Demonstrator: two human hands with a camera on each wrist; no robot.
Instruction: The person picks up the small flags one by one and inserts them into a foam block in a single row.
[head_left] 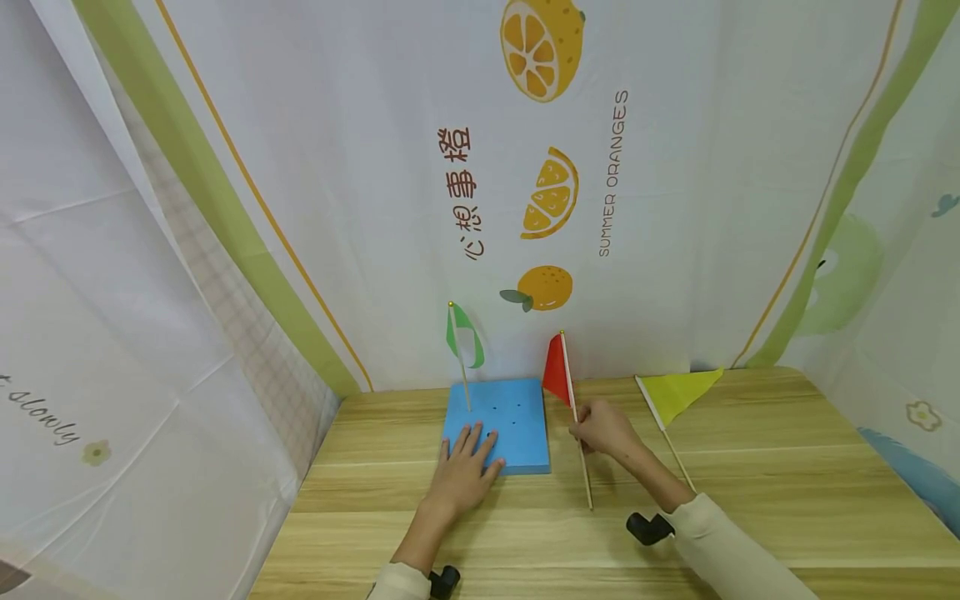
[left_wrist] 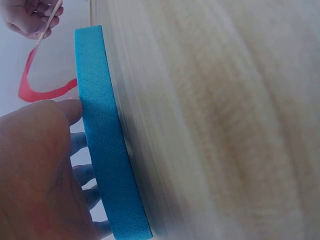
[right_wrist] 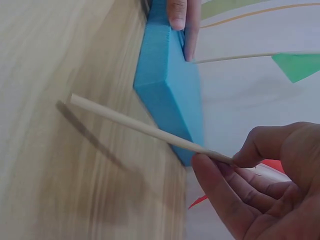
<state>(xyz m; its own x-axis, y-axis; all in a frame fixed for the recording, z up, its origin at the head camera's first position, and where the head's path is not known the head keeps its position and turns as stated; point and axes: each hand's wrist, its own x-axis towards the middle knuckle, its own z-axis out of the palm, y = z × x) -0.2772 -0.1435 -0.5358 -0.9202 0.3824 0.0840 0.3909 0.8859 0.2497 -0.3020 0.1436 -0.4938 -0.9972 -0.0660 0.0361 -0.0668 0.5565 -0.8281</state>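
A blue foam block point(head_left: 525, 442) with several small holes in its top lies on the table. On its near left part rests my left hand point(head_left: 461, 477), fingers spread out flat. A small green flag point(head_left: 455, 333) stands upright in the block's left side. To the right of the block my right hand point(head_left: 606, 429) pinches the wooden stick of a red flag point(head_left: 556, 371) between thumb and fingers. In the right wrist view the bare lower end of the stick point(right_wrist: 125, 121) points out past the fingers, above the tabletop and apart from the block.
A yellow flag point(head_left: 678, 396) lies on the wooden table point(head_left: 750, 492) at the right, its stick partly behind the right forearm. A white curtain point(head_left: 360, 208) printed with oranges hangs along the table's back edge.
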